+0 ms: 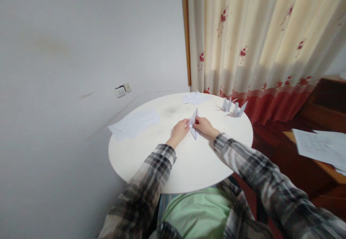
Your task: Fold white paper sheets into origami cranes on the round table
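A white folded paper piece (193,119), long and pointed at both ends, is held between my hands over the middle of the round table. My left hand (179,130) pinches its left side. From the right, my right hand (204,125) grips the other side with thumb and fingers closed. Parts of the folds are hidden behind my fingers. Toward the right rim stand several finished-looking paper cranes (238,110), with pointed wings and tails.
White paper sheets (136,122) lie at the table's left edge. More paper (195,97) is at the far edge. The round white table (189,176) stands against the wall. Right of it, written sheets (321,149) lie on a wooden surface; a flowered curtain (243,33) hangs behind.
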Available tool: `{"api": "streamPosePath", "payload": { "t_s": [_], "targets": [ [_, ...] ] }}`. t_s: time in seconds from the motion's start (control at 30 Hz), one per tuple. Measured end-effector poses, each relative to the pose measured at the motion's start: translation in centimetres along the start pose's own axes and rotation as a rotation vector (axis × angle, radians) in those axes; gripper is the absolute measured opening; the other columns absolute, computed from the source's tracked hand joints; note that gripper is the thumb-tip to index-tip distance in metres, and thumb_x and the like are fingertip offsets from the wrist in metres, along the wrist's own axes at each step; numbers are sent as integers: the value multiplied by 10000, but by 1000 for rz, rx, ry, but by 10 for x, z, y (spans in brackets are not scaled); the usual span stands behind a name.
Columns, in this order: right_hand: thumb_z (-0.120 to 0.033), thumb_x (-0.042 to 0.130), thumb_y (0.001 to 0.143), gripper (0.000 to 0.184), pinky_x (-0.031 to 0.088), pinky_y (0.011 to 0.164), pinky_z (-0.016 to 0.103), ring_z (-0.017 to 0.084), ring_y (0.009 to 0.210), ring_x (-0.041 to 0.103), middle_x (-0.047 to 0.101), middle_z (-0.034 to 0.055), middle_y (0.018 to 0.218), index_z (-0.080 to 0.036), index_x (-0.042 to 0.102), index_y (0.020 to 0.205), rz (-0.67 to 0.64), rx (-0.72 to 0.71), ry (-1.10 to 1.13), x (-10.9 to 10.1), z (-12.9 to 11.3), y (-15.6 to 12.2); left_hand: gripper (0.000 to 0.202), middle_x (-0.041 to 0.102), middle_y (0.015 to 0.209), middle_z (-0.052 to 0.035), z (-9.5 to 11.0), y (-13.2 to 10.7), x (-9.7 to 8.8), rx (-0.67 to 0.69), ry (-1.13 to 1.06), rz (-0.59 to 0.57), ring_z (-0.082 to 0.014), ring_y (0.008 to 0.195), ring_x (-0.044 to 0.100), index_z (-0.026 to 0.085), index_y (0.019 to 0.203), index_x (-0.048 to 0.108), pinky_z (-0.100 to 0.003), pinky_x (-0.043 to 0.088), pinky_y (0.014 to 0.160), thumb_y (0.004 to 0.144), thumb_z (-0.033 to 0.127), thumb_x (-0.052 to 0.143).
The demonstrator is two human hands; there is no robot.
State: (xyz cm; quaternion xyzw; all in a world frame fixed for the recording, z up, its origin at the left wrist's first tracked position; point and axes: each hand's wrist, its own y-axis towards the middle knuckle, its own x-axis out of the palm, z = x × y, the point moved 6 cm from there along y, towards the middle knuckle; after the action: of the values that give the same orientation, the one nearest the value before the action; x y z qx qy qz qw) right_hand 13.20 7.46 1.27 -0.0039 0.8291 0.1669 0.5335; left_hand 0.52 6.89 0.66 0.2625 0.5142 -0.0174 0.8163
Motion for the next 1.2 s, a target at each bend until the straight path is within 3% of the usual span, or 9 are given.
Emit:
{"api": "streamPosePath", "payload": {
  "t_s": [0.47, 0.9, 1.2],
  "targets": [
    [-244, 520, 751, 184, 331, 595, 220, 152, 735, 572, 665, 65, 852, -155, 619, 878, 2, -26, 22, 2, 0, 0, 130, 638, 923, -42, 3, -1, -7, -24, 77, -24, -163, 881, 566, 206, 904, 584, -245, 407, 731, 830, 251, 487],
    [-229, 528, 738, 181, 340, 601, 210, 139, 693, 562, 666, 58, 821, -150, 617, 875, 8, -89, 77, 4, -1, 2, 148, 606, 945, -47, 4, 0, -5, 53, 102, 25, -165, 917, 526, 186, 896, 571, -258, 397, 780, 847, 277, 466],
    [-223, 520, 742, 200, 351, 609, 206, 142, 704, 567, 670, 57, 843, -153, 618, 902, -2, -90, 89, 3, -3, 1, 166, 621, 912, -42, 6, -1, -8, 12, 86, -4, -156, 867, 543, 194, 861, 587, -242, 385, 714, 851, 305, 464]
  ]
}}
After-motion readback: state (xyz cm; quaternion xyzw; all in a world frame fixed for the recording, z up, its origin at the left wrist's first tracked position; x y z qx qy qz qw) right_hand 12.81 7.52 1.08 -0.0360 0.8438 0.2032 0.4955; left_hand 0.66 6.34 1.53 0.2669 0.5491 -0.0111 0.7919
